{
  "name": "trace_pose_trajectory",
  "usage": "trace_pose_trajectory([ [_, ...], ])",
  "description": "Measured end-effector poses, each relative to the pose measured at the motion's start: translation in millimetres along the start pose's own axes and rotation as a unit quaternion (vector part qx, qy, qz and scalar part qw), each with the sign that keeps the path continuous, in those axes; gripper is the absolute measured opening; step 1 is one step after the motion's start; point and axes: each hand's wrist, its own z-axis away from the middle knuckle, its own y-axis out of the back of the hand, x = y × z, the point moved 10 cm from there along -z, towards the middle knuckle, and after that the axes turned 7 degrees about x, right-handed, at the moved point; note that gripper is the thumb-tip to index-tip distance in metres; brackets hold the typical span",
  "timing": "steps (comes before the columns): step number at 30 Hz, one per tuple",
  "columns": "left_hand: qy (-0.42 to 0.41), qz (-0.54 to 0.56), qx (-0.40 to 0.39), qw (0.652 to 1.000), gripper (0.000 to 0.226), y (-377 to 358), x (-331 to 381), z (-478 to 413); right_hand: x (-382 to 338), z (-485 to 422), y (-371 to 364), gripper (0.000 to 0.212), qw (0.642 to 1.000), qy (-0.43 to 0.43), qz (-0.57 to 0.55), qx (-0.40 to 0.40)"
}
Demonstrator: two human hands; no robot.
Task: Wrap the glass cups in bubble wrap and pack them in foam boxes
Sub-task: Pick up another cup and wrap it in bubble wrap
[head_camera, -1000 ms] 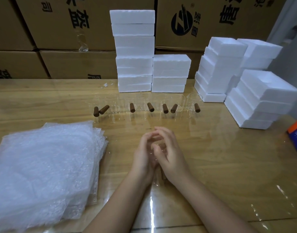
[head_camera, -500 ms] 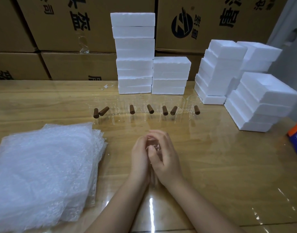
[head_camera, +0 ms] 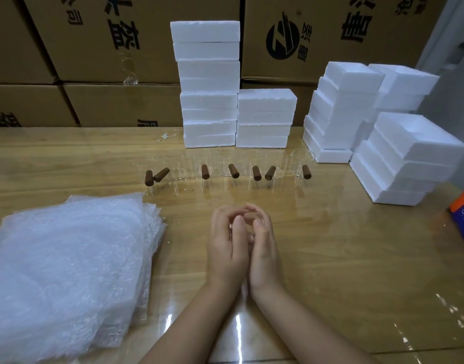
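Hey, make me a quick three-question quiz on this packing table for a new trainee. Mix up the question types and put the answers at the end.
1. True or false: the left hand and right hand lie flat on the bubble wrap.
2. Multiple choice: the bubble wrap lies A) left of the hands, B) right of them, C) on the foam boxes.
3. How many brown handles show in the row of glass cups?
Key: 1 False; they curl round what looks like a clear cup. 2 A. 3 Seven.
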Motion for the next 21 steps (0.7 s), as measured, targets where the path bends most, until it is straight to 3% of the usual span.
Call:
trace_pose_trajectory([
  [5,-0.108,-0.090,-0.068,0.988,0.030,-15.5,8.6,5.2,23.3,-6.4,6.3,0.033,0.992,-0.126,0.017,0.012],
  [9,-0.106,-0.089,-0.101,0.985,0.029,-20.1,1.8,4.9,28.4,-7.3,-2.4,0.051,0.974,-0.198,0.031,-0.105],
  [12,-0.021,-0.056,-0.127,0.990,0.029,-21.7,-16.2,2.0,23.1,-10.8,-6.2,0.053,0.966,-0.195,0.049,-0.166],
  [15,0.113,-0.001,-0.151,0.982,0.034,-23.4,-43.4,1.4,17.1,-16.2,-3.3,0.054,0.963,-0.191,0.038,-0.186],
  [18,0.222,0.070,-0.127,0.964,0.043,-13.5,-68.9,-3.6,13.1,-28.2,11.6,0.068,0.969,-0.185,-0.031,-0.161],
  [21,0.283,0.064,-0.108,0.951,0.052,-6.3,-86.7,-2.0,3.9,-39.9,22.6,0.051,0.977,-0.147,-0.073,-0.135],
])
